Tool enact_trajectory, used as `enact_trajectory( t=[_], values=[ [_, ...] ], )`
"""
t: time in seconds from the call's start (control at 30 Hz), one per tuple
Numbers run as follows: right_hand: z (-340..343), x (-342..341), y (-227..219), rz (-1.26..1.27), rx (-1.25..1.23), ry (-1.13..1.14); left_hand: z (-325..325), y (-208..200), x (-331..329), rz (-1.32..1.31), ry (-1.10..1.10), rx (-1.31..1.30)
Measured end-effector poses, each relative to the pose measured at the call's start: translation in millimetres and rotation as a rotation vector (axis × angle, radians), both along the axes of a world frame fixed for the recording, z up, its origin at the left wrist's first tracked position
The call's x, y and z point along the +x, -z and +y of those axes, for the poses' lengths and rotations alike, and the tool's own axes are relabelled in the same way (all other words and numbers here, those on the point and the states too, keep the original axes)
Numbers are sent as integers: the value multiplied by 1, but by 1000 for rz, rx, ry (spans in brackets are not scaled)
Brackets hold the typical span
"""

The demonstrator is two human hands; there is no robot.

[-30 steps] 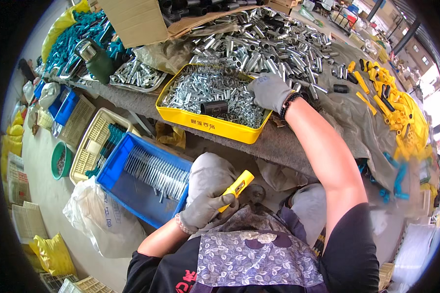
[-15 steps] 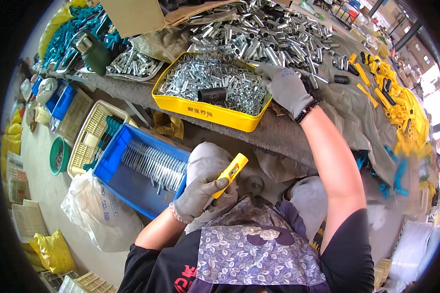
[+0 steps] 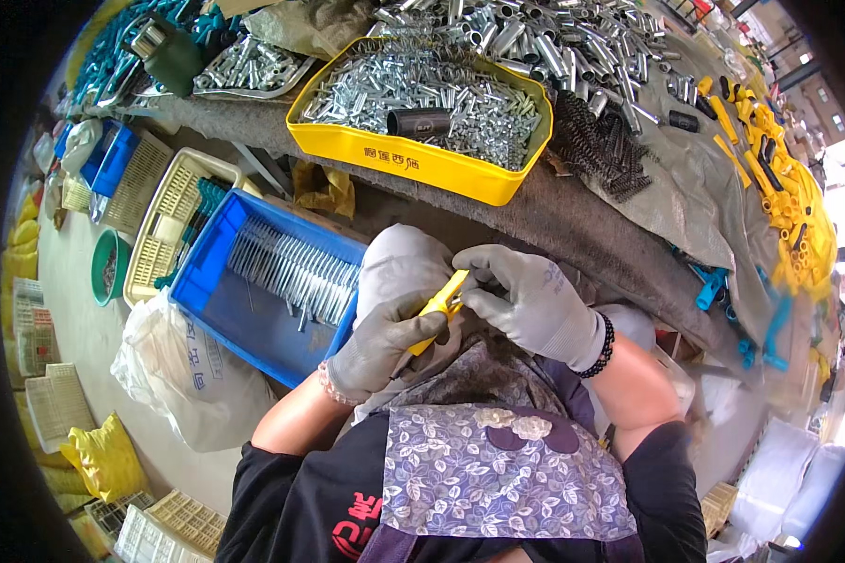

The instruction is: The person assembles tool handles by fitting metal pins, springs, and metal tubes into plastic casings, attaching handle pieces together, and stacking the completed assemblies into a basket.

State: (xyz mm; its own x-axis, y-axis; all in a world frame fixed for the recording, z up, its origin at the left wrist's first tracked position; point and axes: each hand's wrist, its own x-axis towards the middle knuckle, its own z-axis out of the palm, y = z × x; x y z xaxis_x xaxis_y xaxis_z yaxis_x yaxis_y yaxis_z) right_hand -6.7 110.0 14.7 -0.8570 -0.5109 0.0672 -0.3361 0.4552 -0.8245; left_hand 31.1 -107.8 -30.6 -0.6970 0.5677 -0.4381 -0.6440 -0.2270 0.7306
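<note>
My left hand [image 3: 377, 349], in a grey glove, is wrapped round a yellow plastic handle-like piece [image 3: 438, 302], tilted up to the right over my lap. At its upper end is my right hand [image 3: 543, 308], gloved the same way, with thumb and fingers pinched close together. Whatever these fingertips hold is too small or hidden to make out. Beyond the hands, on the bench, stands a yellow tray [image 3: 399, 167] heaped with small metal pins and springs. A short black tube [image 3: 419, 122] lies on top of them.
Left of my knee, a blue crate [image 3: 218, 298] holds a row of metal rods. Dark springs [image 3: 599, 148] lie right of the tray, metal tubes [image 3: 535, 42] behind it. Yellow handles [image 3: 787, 192] pile at far right. A green bottle [image 3: 169, 58] stands at the bench's left.
My right hand has come back from the yellow tray's right edge to the yellow piece in my left hand. The dark springs beside the tray now show fully.
</note>
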Motion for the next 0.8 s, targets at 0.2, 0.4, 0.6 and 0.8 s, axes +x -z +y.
enact_trajectory(
  t=[0.2,0.4,0.6,0.8],
  values=[
    [-4,7,10,354,268,-40,3,0,2,109,25,-101],
    [-6,28,14,374,318,-169,3,7,5,27,7,-26],
    [0,28,19,318,339,-282,-2,21,12,234,141,-155],
    [5,11,12,210,131,-208,-7,-3,7,260,208,-162]
  ],
)
